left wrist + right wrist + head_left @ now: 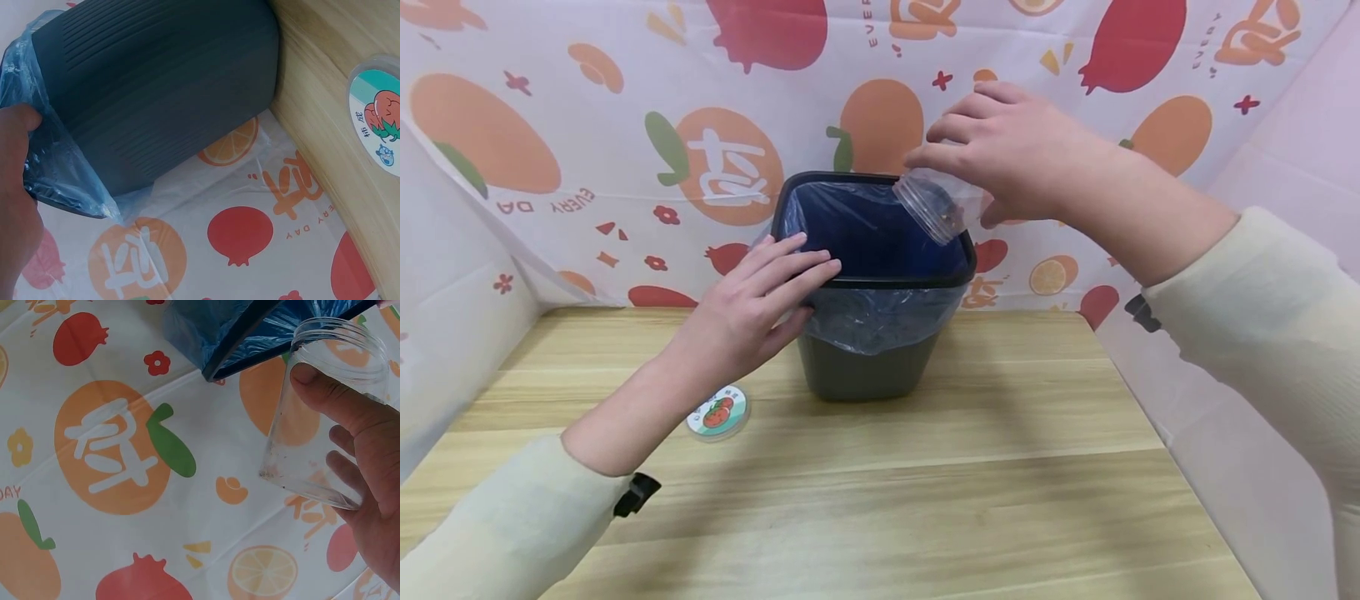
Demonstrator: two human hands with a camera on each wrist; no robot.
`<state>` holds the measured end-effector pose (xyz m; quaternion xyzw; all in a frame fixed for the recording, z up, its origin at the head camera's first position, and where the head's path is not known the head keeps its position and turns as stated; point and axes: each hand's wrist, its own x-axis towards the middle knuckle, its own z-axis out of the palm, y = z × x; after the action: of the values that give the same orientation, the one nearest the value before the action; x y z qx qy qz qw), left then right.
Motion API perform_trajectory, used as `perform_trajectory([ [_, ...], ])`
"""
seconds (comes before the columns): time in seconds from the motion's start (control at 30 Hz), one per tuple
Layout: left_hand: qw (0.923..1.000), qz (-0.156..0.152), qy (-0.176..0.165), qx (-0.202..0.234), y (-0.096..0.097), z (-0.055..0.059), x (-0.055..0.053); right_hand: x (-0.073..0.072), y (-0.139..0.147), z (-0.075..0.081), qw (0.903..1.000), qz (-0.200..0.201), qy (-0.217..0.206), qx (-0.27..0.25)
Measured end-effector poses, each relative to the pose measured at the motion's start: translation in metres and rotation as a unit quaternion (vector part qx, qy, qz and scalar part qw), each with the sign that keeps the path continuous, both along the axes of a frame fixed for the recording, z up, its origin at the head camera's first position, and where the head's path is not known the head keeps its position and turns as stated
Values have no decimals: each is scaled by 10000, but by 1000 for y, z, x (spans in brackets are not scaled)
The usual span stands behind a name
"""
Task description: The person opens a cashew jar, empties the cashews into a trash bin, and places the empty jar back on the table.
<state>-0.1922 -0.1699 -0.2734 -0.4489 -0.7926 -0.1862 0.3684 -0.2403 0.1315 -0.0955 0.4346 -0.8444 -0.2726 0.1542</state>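
A dark trash bin [867,375] stands upright at the back of the table, lined with a translucent blue bag [883,321] folded over its rim. My left hand [760,292] holds the bin's left front edge, fingers over the rim and thumb against the bag outside. My right hand [1018,154] grips a clear jar [934,204] above the bin's right side, with the lidless mouth tipped down toward the opening. Small dark specks cling inside the jar [281,447], otherwise see-through in the right wrist view. The bin's bottom inside is hidden.
A round lid [721,414] with a tomato-like picture lies on the wooden table [880,517], left of the bin, partly behind the left forearm. A fruit-print cloth [625,150] hangs right behind the bin, with pale cloth at both sides.
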Motion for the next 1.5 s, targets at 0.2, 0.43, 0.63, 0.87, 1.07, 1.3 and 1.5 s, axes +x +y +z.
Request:
perform_trajectory([
  [0.2,9999,92,22,-107,-1,2,1,0,-2,-1,9996,-55,-162,-234],
  [0.43,9998,113,31,-142,-1,3,1,-1,5,-5,9971,-102,-449,-612],
  [0.63,9998,103,38,-149,0,2,1,-5,15,-12,9914,-165,-764,-1052],
  [0.87,9999,98,31,-114,1,3,1,-8,28,-18,9812,-409,-1101,-1534],
  [1.07,9999,86,51,-109,2,4,0,-9,39,-23,9768,-476,-1176,-1727],
  [1.3,9998,132,43,-167,0,3,1,-10,49,-31,9671,-473,-1358,-2098],
  [1.5,9999,113,19,-126,0,2,1,-11,56,-37,9547,-658,-1570,-2439],
])
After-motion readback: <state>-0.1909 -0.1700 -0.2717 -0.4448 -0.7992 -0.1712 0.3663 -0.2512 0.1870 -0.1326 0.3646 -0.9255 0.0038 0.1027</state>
